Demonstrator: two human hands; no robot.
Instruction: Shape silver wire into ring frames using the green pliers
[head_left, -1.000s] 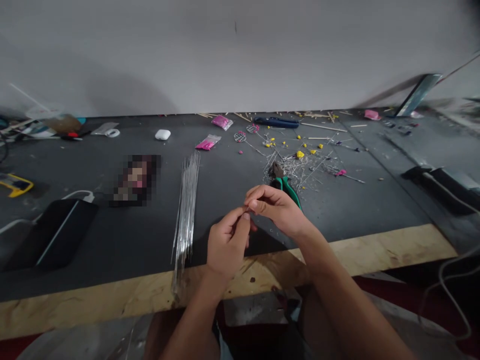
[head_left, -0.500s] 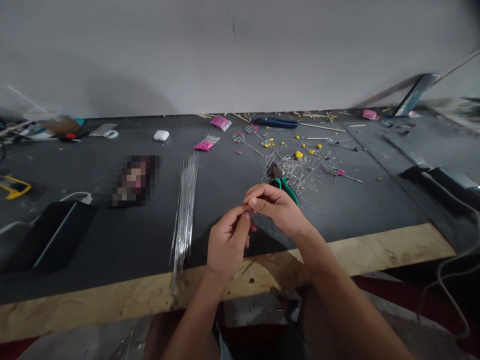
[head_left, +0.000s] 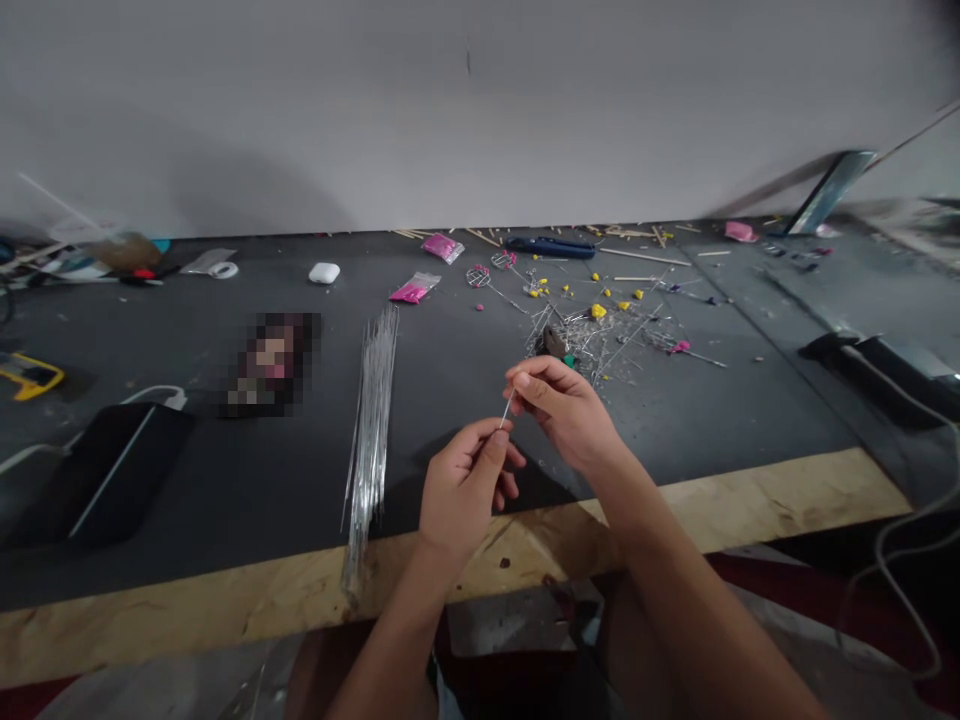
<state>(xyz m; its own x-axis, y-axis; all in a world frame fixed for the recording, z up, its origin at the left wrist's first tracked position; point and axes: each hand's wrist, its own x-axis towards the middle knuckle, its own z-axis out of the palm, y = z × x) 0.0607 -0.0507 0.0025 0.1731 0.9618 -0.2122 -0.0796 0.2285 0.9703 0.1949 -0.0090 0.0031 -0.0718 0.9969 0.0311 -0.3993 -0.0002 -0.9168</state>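
A short piece of wire [head_left: 507, 406] runs between my two hands above the table's near edge. My left hand [head_left: 466, 482] pinches its lower end between thumb and forefinger. The upper end sits in a pinch of my right hand [head_left: 564, 408]. Just behind the right hand lie pliers [head_left: 553, 343]; their green handles are mostly hidden by it. Left of my hands a bundle of long metal wires [head_left: 369, 420] lies lengthwise. Beyond the pliers is a scatter of cut wire pieces [head_left: 592, 335] with small yellow lumps [head_left: 598, 312] among them.
Pink packets [head_left: 415, 288], a dark blue tool [head_left: 551, 246] and thin sticks lie toward the wall. On the left are a white earphone case [head_left: 324, 273], a black device with a cable [head_left: 127, 470] and a yellow cutter [head_left: 30, 376]. A wooden strip [head_left: 247, 600] edges the table.
My hands have drawn apart, the right one moving up and right, so the wire between them now shows. The right hand covers more of the pliers' handles.
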